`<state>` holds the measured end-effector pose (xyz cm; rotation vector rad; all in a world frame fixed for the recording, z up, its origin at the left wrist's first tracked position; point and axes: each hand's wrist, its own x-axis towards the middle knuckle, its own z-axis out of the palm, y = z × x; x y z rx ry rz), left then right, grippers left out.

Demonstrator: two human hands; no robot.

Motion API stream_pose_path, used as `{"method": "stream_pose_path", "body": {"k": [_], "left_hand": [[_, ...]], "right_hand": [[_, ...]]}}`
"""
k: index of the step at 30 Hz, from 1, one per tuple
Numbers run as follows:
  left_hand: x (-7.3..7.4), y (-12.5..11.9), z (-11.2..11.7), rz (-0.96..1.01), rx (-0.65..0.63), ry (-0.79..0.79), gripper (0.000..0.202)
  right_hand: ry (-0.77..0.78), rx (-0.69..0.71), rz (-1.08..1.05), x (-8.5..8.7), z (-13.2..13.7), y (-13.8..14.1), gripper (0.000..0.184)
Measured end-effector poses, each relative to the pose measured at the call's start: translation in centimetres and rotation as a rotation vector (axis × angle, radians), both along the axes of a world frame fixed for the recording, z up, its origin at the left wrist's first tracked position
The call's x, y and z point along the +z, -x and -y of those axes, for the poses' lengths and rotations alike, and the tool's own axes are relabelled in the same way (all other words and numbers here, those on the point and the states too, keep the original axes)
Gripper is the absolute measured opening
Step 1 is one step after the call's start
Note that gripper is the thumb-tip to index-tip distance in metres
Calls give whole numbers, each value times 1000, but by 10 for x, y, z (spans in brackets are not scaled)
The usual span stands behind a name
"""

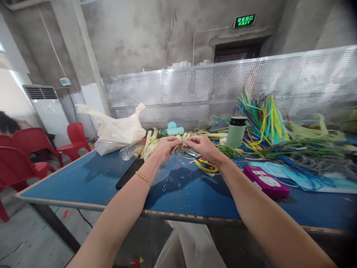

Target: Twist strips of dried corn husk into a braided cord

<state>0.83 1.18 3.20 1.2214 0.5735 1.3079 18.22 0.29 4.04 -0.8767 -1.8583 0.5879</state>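
Left hand (pixel 166 147) and right hand (pixel 201 146) pinched pale leaf strip (pixel 182 139) between fingertips, above blue table (pixel 83 182). Strip looked light, thin, bendy, likely tearable; best gripped near ends. Green bottle (pixel 236 131) stood nearby.

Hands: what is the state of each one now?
Left hand: closed on the leaf strips.
Right hand: closed on the same leaf strips.

This is a bare workshop or small factory room. The walls (pixel 139 33) are raw grey concrete, and a green exit sign (pixel 244 21) glows above a doorway. A long blue worktable (pixel 83 178) backed by a perforated metal screen (pixel 195 89) holds craft materials. Red plastic chairs (pixel 30 145) and a standing air conditioner (pixel 47 108) fill the side.
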Motion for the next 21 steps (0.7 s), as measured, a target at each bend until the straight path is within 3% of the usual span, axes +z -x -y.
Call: {"method": "stream_pose_path", "body": {"k": [6,13,21], "left_hand": [[2,6,-2,-44,-25,-19,29],[1,12,-5,-78,-44,-21,29],[-3,9,-9,-106,14,-61,27]], "right_hand": [[14,20,41,3,4,-4,26],[107,139,-2,10,10,-9,27],[132,63,-97,2,0,-5,23]]}}
